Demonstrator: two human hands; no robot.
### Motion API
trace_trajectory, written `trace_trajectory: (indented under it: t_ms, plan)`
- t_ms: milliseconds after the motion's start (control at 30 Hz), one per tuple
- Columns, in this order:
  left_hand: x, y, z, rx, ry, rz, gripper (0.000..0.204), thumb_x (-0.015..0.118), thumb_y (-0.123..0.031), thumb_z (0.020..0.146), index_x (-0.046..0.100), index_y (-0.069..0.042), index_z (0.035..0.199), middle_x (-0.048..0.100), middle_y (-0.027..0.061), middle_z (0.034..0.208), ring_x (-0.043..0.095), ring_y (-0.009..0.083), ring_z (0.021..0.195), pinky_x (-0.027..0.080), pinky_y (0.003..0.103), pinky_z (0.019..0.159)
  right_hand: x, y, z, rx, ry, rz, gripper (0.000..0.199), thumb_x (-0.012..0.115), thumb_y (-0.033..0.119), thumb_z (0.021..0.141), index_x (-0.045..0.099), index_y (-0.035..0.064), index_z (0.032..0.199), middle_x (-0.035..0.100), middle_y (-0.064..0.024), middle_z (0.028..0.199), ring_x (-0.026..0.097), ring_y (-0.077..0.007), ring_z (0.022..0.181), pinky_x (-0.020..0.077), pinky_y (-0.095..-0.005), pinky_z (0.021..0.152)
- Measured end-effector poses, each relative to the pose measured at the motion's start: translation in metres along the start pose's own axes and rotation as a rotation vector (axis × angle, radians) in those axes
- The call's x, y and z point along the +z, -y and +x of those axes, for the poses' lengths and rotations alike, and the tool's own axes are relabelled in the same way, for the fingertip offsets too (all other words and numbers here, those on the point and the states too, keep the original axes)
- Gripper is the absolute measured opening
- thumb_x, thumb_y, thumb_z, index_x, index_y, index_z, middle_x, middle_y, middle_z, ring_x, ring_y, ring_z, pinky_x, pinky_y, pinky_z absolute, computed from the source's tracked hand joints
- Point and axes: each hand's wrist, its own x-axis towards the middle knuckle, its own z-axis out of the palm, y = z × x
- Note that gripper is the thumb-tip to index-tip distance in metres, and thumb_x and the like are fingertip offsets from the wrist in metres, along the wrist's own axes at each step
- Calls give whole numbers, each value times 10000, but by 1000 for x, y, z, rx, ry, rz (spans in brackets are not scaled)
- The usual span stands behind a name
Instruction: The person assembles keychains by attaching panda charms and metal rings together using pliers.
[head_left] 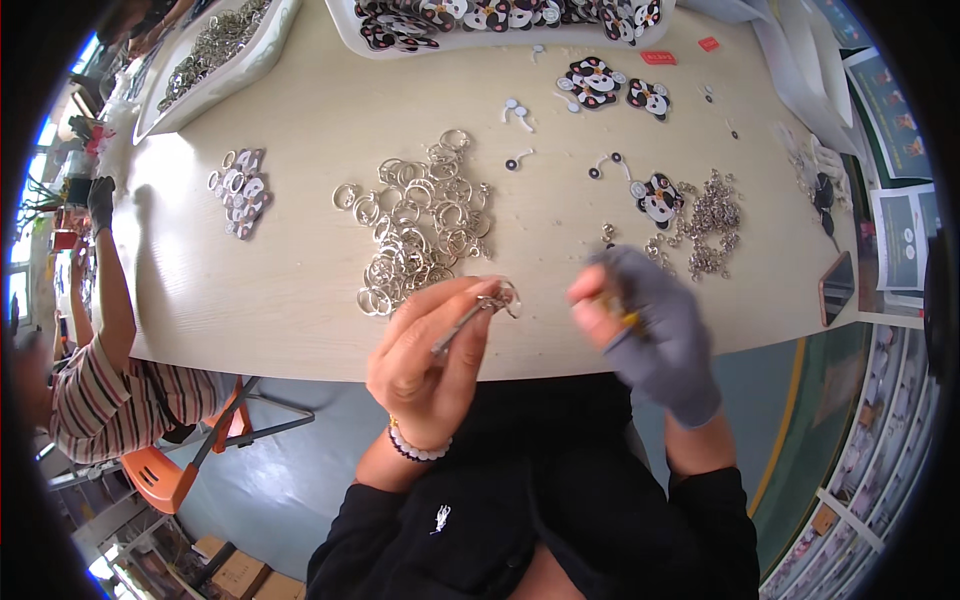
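Observation:
My left hand (425,355) pinches a metal key ring (514,299) with a short chain at the fingertips, above the table's near edge. Between its thumb and fingers, a thin flat piece (455,333) shows edge-on. My right hand (665,345), in a grey fingerless glove, is closed around a small dark thing with a yellow part (630,319); motion blurs it too much to name. Just beyond my left hand lies a heap of key rings (420,215). A pile of small metal links (712,222) lies beyond my right hand, beside a panda charm (660,199).
Several panda pieces with rings (240,195) lie at the left. More panda charms (590,82) and small white-tailed parts (518,112) lie farther back. Trays of metal parts (215,55) and panda charms (500,38) stand behind. A phone (836,288) rests at right; a co-worker (115,380) sits left.

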Motion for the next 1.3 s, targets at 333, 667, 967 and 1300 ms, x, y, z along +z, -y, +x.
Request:
trace_trajectory:
  t_ms: [333,667,967,1300]
  plan:
    - [-134,65,82,11,65,993,300,503,-132,956,563,-33,1232,636,123,1140,623,197,999,504,297,823,-84,-5,-24,185,-304,-741,113,626,67,845,563,-17,885,553,-78,734,518,-129,654,425,-251,624]
    - [22,30,144,274,652,610,370,644,-120,832,574,-88,1194,577,141,1180,563,301,1078,453,368,907,-70,-12,-25,268,-60,-1034,184,624,103,802,556,52,965,574,-114,878,579,-304,844,471,-401,695]
    - [147,25,147,192,1248,562,472,698,-303,772,506,-57,1126,497,120,1081,555,275,891,457,357,791,-62,-15,-23,145,-21,-1214,172,642,132,759,556,56,888,574,-81,816,609,-222,754,493,-339,661]
    - [151,25,143,222,1243,606,494,763,-259,699,497,-52,1060,486,104,1085,508,295,1023,424,364,862,-66,-20,-29,132,-144,-986,192,648,132,763,528,50,889,558,-95,793,598,-249,754,488,-375,660]
